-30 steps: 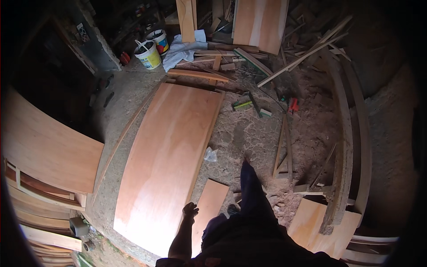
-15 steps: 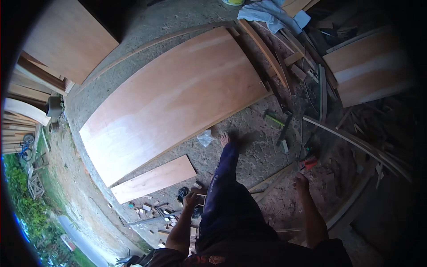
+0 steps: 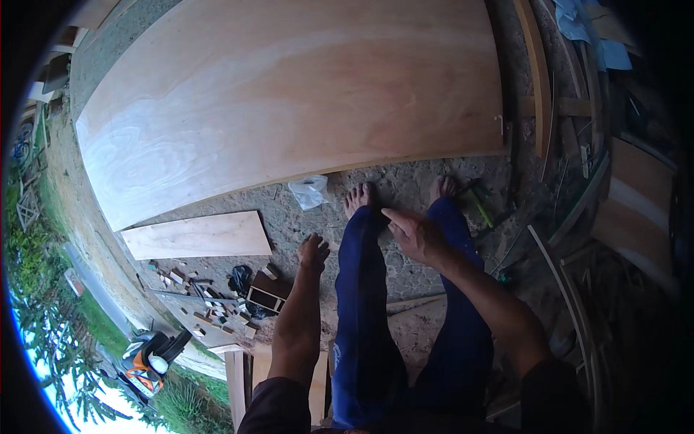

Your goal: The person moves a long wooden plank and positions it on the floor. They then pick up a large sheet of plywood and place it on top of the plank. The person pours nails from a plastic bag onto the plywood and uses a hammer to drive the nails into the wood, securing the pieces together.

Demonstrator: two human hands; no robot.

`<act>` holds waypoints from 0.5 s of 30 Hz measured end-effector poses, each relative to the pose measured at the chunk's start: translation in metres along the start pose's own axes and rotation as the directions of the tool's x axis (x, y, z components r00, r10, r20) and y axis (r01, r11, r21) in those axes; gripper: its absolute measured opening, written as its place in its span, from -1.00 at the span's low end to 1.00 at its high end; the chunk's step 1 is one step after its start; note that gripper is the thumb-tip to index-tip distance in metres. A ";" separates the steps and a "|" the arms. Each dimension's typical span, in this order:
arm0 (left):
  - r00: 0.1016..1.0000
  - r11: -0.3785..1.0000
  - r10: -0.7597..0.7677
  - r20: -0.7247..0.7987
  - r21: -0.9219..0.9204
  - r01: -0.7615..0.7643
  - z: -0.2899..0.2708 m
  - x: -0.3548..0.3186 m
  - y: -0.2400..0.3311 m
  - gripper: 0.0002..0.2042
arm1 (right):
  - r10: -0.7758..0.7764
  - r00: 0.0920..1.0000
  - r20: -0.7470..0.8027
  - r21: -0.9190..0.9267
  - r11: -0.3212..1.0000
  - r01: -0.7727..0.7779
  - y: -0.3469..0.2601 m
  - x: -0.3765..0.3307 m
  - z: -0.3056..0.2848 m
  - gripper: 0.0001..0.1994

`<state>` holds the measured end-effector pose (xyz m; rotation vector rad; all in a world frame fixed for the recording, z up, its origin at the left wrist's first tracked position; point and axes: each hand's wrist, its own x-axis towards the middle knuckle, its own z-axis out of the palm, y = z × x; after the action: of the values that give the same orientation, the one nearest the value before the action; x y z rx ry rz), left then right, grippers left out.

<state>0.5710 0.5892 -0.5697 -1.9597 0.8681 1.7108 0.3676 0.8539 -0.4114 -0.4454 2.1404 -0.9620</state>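
In front of me lies a large plywood sheet (image 3: pixel 311 87) on the rough ground. My left hand (image 3: pixel 313 253) hangs in the air with fingers loosely bent and parted, holding nothing I can see. A short plywood strip (image 3: pixel 202 237) rests on the ground to its left. My right hand (image 3: pixel 416 235) is above the ground between my legs, its index finger stretched toward my left foot; no object shows in it. By the sheet's near edge lies a crumpled clear plastic bag (image 3: pixel 309 192). A hammer with a green handle (image 3: pixel 483 211) is beside my right foot.
Small wood offcuts (image 3: pixel 217 304), a black plastic bag (image 3: pixel 240 278) and a small wooden box (image 3: pixel 269 293) lie at lower left. Long timber pieces (image 3: pixel 536 79) line the right, with another plywood panel (image 3: pixel 636 210) beyond. A parked motorbike (image 3: pixel 148 365) stands outside.
I have stepped toward the large sheet, and both feet now show near its edge. My right hand has swung from the far right to the middle; my left hand has risen.
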 end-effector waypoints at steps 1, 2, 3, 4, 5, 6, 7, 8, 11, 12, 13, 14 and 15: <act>1.000 0.998 0.009 -0.012 -0.054 -0.009 0.004 0.025 -0.005 -0.33 | -0.111 0.993 0.041 -0.068 0.991 0.113 0.005 0.034 0.010 -0.60; 1.000 0.994 0.014 -0.022 -0.110 -0.016 0.007 0.049 -0.011 -0.29 | -0.215 0.973 0.089 -0.131 0.965 0.225 0.008 0.064 0.024 -0.57; 1.000 0.989 0.028 -0.007 -0.144 -0.029 0.013 0.067 -0.011 -0.27 | -0.292 0.945 0.149 -0.184 0.930 0.317 0.023 0.090 0.048 -0.57; 0.999 0.983 0.045 0.005 -0.179 -0.044 0.020 0.082 -0.010 -0.25 | -0.365 0.907 0.211 -0.229 0.884 0.409 0.039 0.114 0.072 -0.57; 0.998 0.974 0.067 0.017 -0.216 -0.062 0.026 0.094 -0.008 -0.22 | -0.323 0.909 0.264 -0.194 0.905 0.379 0.045 0.135 0.091 -0.61; 0.996 0.975 0.091 0.015 -0.206 -0.086 0.034 0.103 -0.006 -0.23 | -0.282 0.906 0.315 -0.165 0.924 0.345 0.047 0.154 0.107 -0.64; 0.991 0.970 0.115 0.067 -0.221 -0.097 0.035 0.114 -0.005 -0.23 | -0.249 0.897 0.366 -0.137 0.939 0.316 0.051 0.168 0.125 -0.67; 0.983 0.965 0.142 0.121 -0.236 -0.110 0.037 0.123 -0.005 -0.24 | -0.255 0.896 0.364 -0.182 0.924 0.337 0.056 0.178 0.139 -0.69; 0.934 0.941 0.321 0.160 -0.165 -0.295 0.018 0.165 -0.014 -0.38 | -0.332 0.867 0.371 -0.321 0.831 0.455 0.070 0.203 0.192 -0.71; 0.876 0.889 0.449 0.177 0.012 -0.458 -0.008 0.182 -0.034 -0.42 | -0.376 0.838 0.395 -0.376 0.766 0.521 0.070 0.208 0.209 -0.72; 0.846 0.852 0.500 0.184 0.069 -0.519 -0.017 0.189 -0.042 -0.47 | -0.407 0.820 0.402 -0.449 0.693 0.564 0.075 0.214 0.223 -0.72; 0.804 0.798 0.545 0.239 0.146 -0.584 -0.009 0.196 -0.034 -0.52 | -0.491 0.802 0.339 -0.511 0.620 0.596 0.093 0.225 0.228 -0.73; 0.818 0.823 0.534 0.214 0.089 -0.561 -0.013 0.191 -0.036 -0.59 | -0.449 0.794 0.409 -0.443 0.663 0.603 0.092 0.230 0.229 -0.70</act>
<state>0.6163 0.5703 -0.7578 -1.5045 1.5561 2.0138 0.3826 0.6708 -0.6944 -1.4870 2.0346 -0.4849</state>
